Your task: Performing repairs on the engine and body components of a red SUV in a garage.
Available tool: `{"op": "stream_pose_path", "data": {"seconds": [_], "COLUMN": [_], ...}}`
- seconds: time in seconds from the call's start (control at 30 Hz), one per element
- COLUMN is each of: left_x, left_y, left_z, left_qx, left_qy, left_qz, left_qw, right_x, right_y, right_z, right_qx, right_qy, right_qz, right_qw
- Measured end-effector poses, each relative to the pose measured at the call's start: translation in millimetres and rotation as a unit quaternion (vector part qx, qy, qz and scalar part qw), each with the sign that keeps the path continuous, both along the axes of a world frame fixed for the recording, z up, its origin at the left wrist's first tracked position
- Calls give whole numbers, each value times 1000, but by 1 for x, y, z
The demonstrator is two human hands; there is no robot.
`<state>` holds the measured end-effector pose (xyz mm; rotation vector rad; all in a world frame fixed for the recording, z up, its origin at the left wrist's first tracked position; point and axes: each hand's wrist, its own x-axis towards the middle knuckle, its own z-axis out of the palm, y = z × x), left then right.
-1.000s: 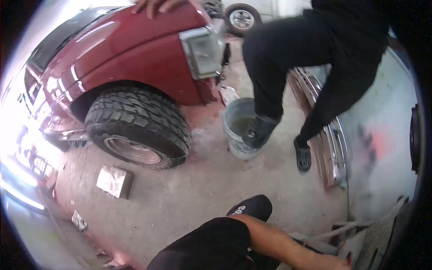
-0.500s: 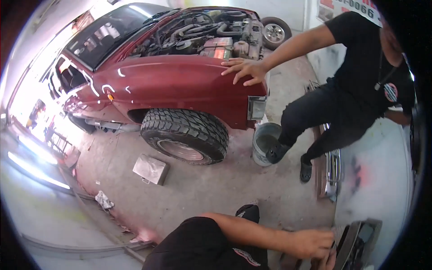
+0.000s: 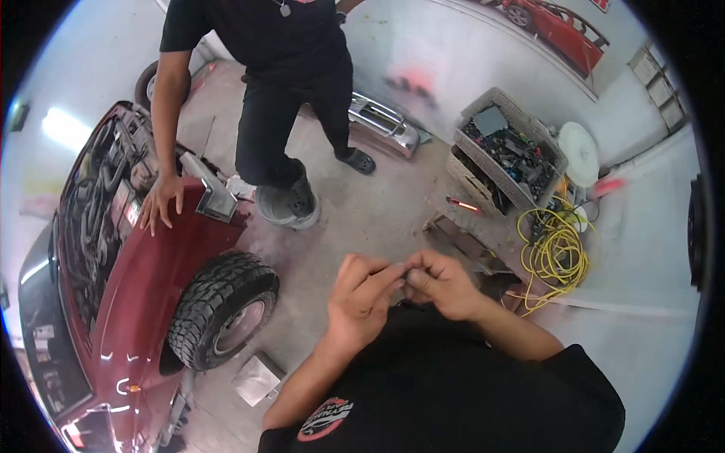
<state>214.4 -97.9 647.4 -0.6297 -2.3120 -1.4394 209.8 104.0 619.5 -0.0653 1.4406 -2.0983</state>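
In front of my chest, my left hand [image 3: 360, 300] and my right hand [image 3: 447, 287] meet at the fingertips. Both are closed in a pinch around a small dark piece [image 3: 405, 279], mostly covered by the fingers, so its kind cannot be made out. Ahead and to the right is a grey plastic crate [image 3: 557, 142], filled with many small dark parts and resting on another container. A red-lit pen-shaped object [image 3: 462, 204] lies beside it.
A co-worker [image 3: 291, 45] rests a hand on the red vehicle's fender [image 3: 143, 257], one foot at a bucket [image 3: 313, 215]. The front tyre [image 3: 208, 313] and a metal box [image 3: 259, 379] are at left. Yellow coiled hose [image 3: 559, 260] and a chrome bumper [image 3: 385, 124] lie on the right and far sides.
My view has swung right, toward the crate. My hands, earlier low at the right by a dark container, are now together in front of me with a small dark piece between the fingers.
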Motion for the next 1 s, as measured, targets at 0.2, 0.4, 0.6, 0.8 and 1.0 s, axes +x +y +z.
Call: {"op": "stream_pose_path", "data": {"seconds": [0.2, 0.4, 0.6, 0.8, 1.0], "left_x": [-33, -113, -179, -276, -394], "left_y": [-2, 10, 11, -1, -27], "left_z": [-14, -35, -36, -45, -65], "left_qx": [-49, 55, 155, 129, 77], "left_qy": [-50, -200, -287, -320, -326], "left_qz": [-18, 79, 168, 202, 135], "left_qw": [997, 975, 930, 916, 932], "right_x": [-13, -83, -181, -305, -402], "right_y": [-5, 56, 90, 63, 6], "right_z": [-36, -108, -137, -133, -159], "right_qx": [-49, 68, 121, 94, 90], "right_qy": [2, -63, -60, -53, -84], "right_qz": [-33, -153, -147, -112, -99], "right_qw": [998, 984, 980, 988, 988]}}
